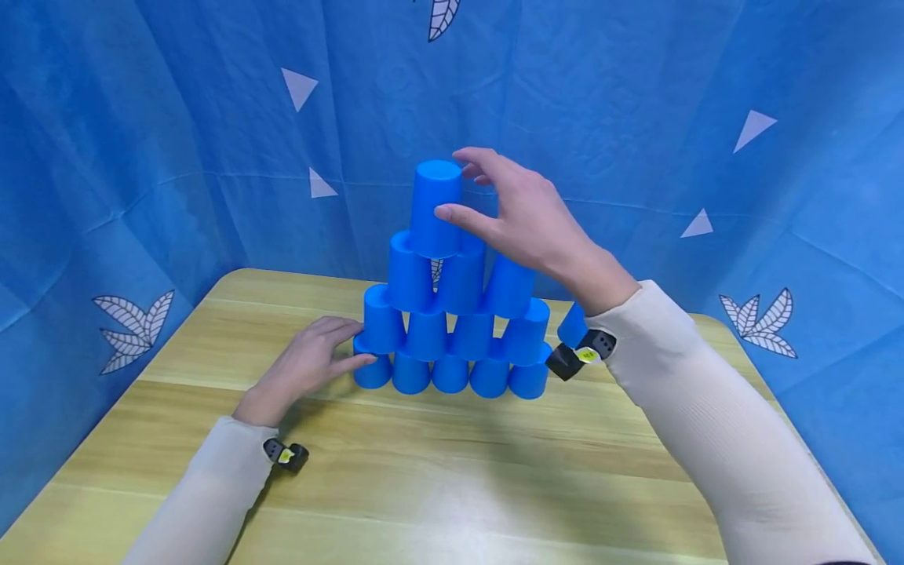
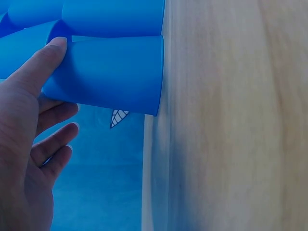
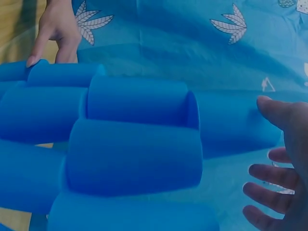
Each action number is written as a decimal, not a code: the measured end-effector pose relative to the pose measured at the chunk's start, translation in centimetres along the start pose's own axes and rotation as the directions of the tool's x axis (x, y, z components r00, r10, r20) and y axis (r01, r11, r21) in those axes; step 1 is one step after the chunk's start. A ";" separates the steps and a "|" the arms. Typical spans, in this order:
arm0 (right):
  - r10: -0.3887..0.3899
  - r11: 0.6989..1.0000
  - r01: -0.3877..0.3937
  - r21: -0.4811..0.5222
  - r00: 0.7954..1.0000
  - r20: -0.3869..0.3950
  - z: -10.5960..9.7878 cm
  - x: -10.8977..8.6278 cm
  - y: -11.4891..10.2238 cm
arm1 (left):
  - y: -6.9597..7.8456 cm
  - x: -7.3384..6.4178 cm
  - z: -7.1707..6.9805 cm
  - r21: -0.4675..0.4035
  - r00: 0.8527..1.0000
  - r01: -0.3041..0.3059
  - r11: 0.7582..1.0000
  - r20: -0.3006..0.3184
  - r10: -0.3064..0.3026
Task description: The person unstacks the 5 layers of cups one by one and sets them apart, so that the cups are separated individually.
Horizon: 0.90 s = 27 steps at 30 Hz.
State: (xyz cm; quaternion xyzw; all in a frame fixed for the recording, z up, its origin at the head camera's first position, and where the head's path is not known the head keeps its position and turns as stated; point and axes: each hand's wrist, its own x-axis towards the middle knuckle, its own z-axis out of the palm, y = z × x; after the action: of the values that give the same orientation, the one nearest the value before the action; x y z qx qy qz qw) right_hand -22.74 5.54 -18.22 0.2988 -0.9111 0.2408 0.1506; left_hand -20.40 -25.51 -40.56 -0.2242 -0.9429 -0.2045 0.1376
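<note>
Upside-down blue cups (image 1: 462,275) form a stepped pyramid on the table. One top cup (image 1: 431,212) rests across two cups of the row below. My right hand (image 1: 530,208) is beside this top cup, thumb over its near side. In the right wrist view the other fingers (image 3: 267,195) are spread apart, clear of the cup. My left hand (image 1: 311,365) is at the pyramid's left end, its thumb by the joint between the lowest cup (image 2: 110,74) and the cup above. Its fingers lie loosely bent behind; whether they touch is unclear.
The pyramid stands toward the back of the wooden table (image 1: 395,471). Another blue cup (image 1: 572,326) shows partly behind my right wrist. A blue patterned curtain (image 1: 607,94) hangs behind the table and on both sides. Small black devices (image 1: 286,455) are strapped on both wrists.
</note>
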 end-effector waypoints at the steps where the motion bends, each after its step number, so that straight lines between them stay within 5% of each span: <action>1: -0.003 1.000 0.003 0.001 1.000 -0.005 0.1 0.2 -0.2 | 0.0 0.0 0.0 0.000 1.000 -0.003 1.000 -0.003 0.003; 15: 0.038 0.997 -0.035 0.070 0.998 -0.040 1.2 0.9 -1.2 | 0.0 0.0 0.2 0.011 0.999 -0.024 1.000 -0.023 0.025; 27: 0.032 0.989 -0.015 0.150 0.993 -0.111 -0.5 -0.5 -1.6 | -0.1 -0.2 -0.2 0.012 1.000 -0.009 1.000 -0.008 0.009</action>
State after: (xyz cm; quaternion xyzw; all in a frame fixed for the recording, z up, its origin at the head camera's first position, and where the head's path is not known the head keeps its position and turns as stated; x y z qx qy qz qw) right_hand -21.32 4.86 -17.44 0.2843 -0.8841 0.3265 0.1761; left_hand -20.21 -25.79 -40.46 -0.2266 -0.9425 -0.1994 0.1435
